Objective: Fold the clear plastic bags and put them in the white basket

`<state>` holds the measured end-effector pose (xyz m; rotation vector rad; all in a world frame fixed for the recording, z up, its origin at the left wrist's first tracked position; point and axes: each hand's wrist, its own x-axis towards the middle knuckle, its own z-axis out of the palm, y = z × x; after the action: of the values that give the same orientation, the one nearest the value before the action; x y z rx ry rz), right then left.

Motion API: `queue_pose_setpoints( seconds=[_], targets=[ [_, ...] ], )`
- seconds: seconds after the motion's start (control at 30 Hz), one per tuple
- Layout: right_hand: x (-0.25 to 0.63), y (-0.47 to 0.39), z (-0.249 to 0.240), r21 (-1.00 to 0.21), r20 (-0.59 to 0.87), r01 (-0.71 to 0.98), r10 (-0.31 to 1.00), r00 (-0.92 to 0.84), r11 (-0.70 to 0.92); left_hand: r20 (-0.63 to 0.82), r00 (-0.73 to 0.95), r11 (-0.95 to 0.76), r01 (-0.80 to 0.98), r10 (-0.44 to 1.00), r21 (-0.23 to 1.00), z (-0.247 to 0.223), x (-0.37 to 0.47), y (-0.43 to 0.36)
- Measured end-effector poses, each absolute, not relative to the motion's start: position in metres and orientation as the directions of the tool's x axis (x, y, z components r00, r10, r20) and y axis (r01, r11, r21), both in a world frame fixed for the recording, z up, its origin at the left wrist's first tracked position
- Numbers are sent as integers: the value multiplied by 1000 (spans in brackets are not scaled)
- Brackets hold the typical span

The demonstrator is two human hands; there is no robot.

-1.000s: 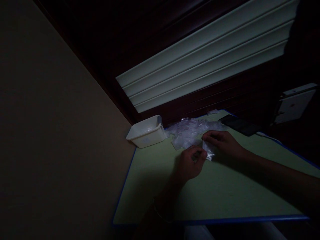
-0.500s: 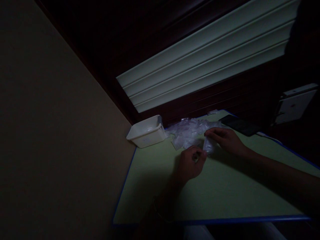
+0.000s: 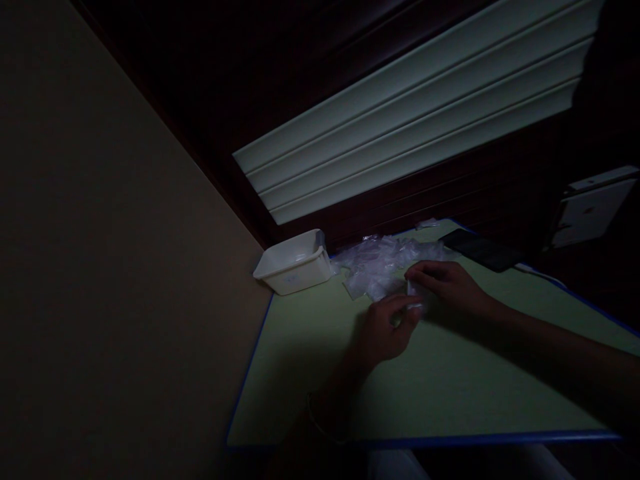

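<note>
My right hand (image 3: 447, 283) pinches the top of a small clear plastic bag (image 3: 413, 291) between thumb and fingers. At the bag's lower edge is my left hand (image 3: 387, 330), its thumb and index finger closed about the plastic, the other fingers curled. The bag hangs just above the table, partly hidden by the fingers; its contents, if any, are too dark to make out. Right behind both hands lies a loose heap of similar clear plastic bags (image 3: 375, 260).
The pale green table (image 3: 450, 387) has a blue edge. A white plastic bin (image 3: 300, 277) stands at its back left corner by the wall. A dark flat device (image 3: 480, 250) with a white cable (image 3: 540, 272) lies at the back right. A white box-like object (image 3: 593, 210) is farther right.
My left thumb and index finger have shifted slightly up and right along the bag, with the index stretched further. The bag looks shorter or more folded. My right hand has barely moved.
</note>
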<state>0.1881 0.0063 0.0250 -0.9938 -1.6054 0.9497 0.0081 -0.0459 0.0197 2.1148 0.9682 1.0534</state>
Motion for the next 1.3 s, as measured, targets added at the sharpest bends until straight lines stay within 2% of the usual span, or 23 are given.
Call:
queue_pose_setpoints(
  seconds=[0.13, 0.23, 0.37, 0.63, 0.87, 1.07, 1.3],
  targets=[
    [186, 5, 27, -930, 323, 128, 932, -162, 345, 398, 406, -541, 342, 822, 769, 20, 9, -46],
    [187, 5, 29, -935, 348, 9, 923, -163, 354, 378, 362, -492, 306, 852, 815, 18, 8, -44],
    [191, 6, 25, -935, 352, -148, 897, -268, 323, 334, 296, -406, 227, 895, 885, 15, 6, -41],
    [196, 0, 33, -876, 453, -2, 820, -350, 483, 321, 180, -339, 81, 930, 937, 12, 3, -32],
    [195, -5, 36, -877, 406, 7, 748, -524, 481, 372, 256, -409, 109, 892, 906, 12, 3, -34],
    [193, -5, 33, -864, 439, -18, 735, -518, 503, 406, 284, -457, 140, 869, 879, 13, 1, -35],
    [193, -10, 36, -857, 430, 31, 746, -509, 515, 418, 262, -465, 151, 870, 872, 15, 1, -38]
  ],
)
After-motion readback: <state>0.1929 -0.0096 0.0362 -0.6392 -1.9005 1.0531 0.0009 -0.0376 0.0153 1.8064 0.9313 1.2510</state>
